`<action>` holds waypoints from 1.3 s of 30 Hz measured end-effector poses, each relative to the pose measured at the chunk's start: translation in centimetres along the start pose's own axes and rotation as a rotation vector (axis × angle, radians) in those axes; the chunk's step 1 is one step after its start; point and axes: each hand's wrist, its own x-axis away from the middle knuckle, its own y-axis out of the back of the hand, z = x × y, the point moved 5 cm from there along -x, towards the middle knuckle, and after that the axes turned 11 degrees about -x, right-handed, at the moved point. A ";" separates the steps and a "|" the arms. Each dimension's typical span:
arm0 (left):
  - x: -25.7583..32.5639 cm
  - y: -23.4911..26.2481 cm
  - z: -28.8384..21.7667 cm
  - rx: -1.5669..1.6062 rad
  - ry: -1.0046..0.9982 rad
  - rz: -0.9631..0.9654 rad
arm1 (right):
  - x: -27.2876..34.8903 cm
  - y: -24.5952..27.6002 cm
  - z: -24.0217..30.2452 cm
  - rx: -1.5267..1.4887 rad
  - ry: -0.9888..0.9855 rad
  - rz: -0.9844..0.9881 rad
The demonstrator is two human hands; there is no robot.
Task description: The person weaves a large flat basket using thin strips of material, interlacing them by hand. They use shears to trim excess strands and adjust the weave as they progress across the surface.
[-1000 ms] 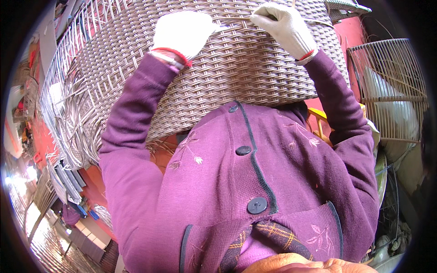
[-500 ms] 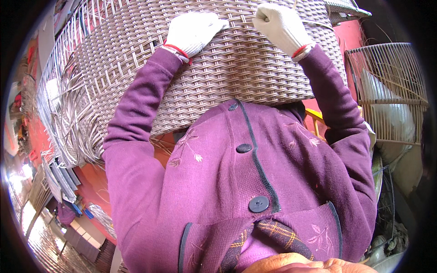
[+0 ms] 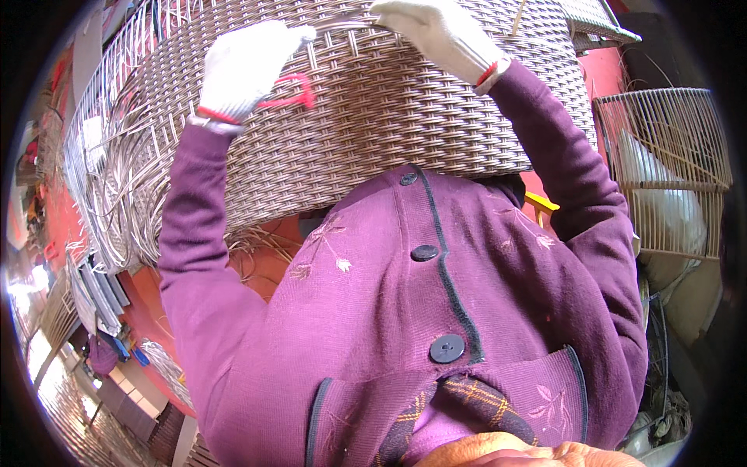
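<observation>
A large woven wicker piece [image 3: 389, 117] of grey-brown strands fills the top of the view, resting against my purple cardigan. My left hand [image 3: 249, 66], in a white glove, lies on the weave at the upper left with its fingers closed on a loose wicker strand [image 3: 346, 23]. A red tool handle [image 3: 294, 93] sticks out from under its palm. My right hand [image 3: 440, 35], also gloved, pinches the same strand at the top edge. The strand runs taut between both hands.
Loose unwoven strands [image 3: 117, 179] fan out from the piece's left side. A bare wire-and-cane frame [image 3: 669, 171] stands at the right, with cables and clutter below it. Red surfaces and stacked items lie at the lower left.
My left hand has shifted down and left on the weave, and the red handle now shows under it. My right hand stays at the top edge, still on the strand.
</observation>
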 end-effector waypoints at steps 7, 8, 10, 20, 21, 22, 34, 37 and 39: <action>2.1 -0.9 -1.1 -0.094 0.042 0.166 | 1.1 1.4 -1.0 -0.449 -0.524 -0.061; 2.1 -0.7 -1.3 -0.117 0.013 0.124 | 1.6 1.6 -1.1 -0.460 -0.552 -0.076; 2.0 -0.9 -1.3 -0.159 -0.024 0.179 | 2.6 1.9 -1.3 -0.341 -0.526 -0.106; -3.8 -5.0 -4.0 -0.031 0.211 0.280 | 5.2 0.7 -3.3 0.201 -0.489 -0.072; -3.9 -5.2 -4.1 -0.020 0.223 0.291 | 4.9 0.5 -3.3 0.228 -0.440 -0.072; -4.0 -5.2 -4.1 -0.008 0.231 0.300 | 4.7 0.1 -3.2 0.254 -0.394 -0.076; -2.8 -4.1 -2.4 0.023 0.283 0.392 | 2.3 -4.0 -2.4 0.329 -0.295 0.022; 0.3 -3.3 -1.1 -0.103 0.154 0.409 | 1.9 -4.0 -2.7 0.315 -0.259 0.029; 2.2 -2.0 -0.6 -0.126 0.096 0.213 | 1.9 -4.4 -3.0 0.375 -0.228 0.028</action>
